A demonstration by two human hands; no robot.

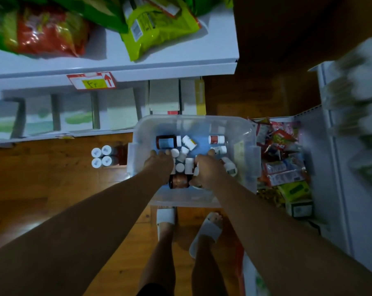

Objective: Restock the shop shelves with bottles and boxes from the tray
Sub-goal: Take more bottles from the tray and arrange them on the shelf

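Note:
A clear plastic tray [193, 120] stands on the wooden floor in front of me. Inside lie several small bottles with white caps, among them a brown bottle with a blue label [165, 142], a red-labelled bottle [216, 139] and an amber bottle [179, 181] near the front wall. Both of my hands are down inside the tray. My left hand [159, 164] rests palm-down over the bottles with its fingers curled; what it holds is hidden. My right hand [208, 170] is closed around a white bottle [194, 171] at the middle of the pile.
Several white-capped bottles [101, 156] stand on the floor left of the tray. A white shelf [159, 67] above holds snack bags, with boxes [164, 97] on the shelf beneath. Packets [284, 165] fill the low shelf on the right. My slippered feet [167, 216] stand behind the tray.

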